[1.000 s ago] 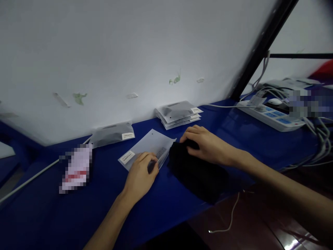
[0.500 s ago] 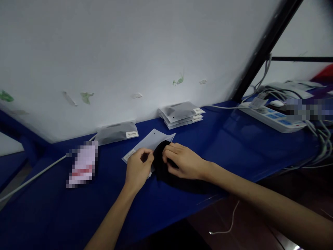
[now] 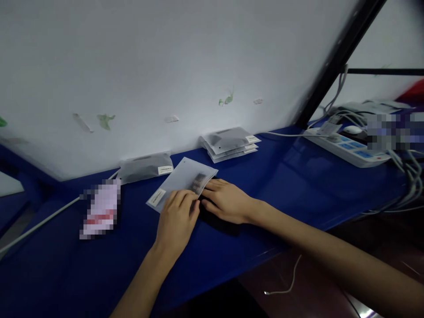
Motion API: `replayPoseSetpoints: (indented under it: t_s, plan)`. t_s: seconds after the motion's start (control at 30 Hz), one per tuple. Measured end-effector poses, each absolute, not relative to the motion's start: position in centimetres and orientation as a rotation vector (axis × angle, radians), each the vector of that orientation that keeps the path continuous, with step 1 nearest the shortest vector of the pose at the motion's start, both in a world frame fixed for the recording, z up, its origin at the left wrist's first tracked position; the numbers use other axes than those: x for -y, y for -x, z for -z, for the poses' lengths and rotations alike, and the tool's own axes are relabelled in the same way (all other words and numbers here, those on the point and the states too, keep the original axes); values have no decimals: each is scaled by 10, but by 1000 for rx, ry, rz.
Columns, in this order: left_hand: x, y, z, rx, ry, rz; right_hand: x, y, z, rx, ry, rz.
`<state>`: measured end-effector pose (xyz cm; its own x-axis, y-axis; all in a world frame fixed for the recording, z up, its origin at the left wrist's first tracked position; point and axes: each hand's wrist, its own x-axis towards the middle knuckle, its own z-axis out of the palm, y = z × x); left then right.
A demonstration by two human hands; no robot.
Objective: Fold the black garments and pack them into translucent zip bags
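Note:
A frosted plastic bag [image 3: 180, 182] with a white label lies on the blue table [image 3: 291, 176]. My left hand [image 3: 176, 221] rests on the bag's near edge, fingers curled at its opening. My right hand [image 3: 226, 201] lies beside it, fingers pressed against a folded black cloth [image 3: 212, 215] at the bag's mouth. Most of the cloth is hidden under my right hand; only a dark strip shows below my palm.
A filled grey bag [image 3: 145, 166] and a stack of several more bags [image 3: 228, 144] lie against the white wall. A white power strip [image 3: 347, 148] with cables sits at the right. A white cable [image 3: 39, 223] runs along the left.
My right hand slid the black cloth left from the table's edge to the bag's mouth, and far less of it shows now. My left hand stayed on the bag's near edge.

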<state>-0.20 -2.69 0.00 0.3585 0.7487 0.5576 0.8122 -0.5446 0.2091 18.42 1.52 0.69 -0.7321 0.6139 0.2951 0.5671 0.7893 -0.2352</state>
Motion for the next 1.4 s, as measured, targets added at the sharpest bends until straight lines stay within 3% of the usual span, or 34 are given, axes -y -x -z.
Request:
replayPoseSetpoints:
  t_s: [0.13,0.23,0.47,0.7,1.4]
  plan:
    - [37,6,3,1623,2358,550,-18,-182,-4,2582,1016,-190]
    - [42,7,4,1625,2323,472,-21,-172,2,2495,1173,-147]
    - [43,15,6,1549,2435,710,-19,-158,-6,2236,1251,-271]
    - [43,21,8,1623,2413,790,17,-200,-12,2668,599,-302]
    - [37,20,6,1725,2476,1061,10,-145,20,2432,1152,344]
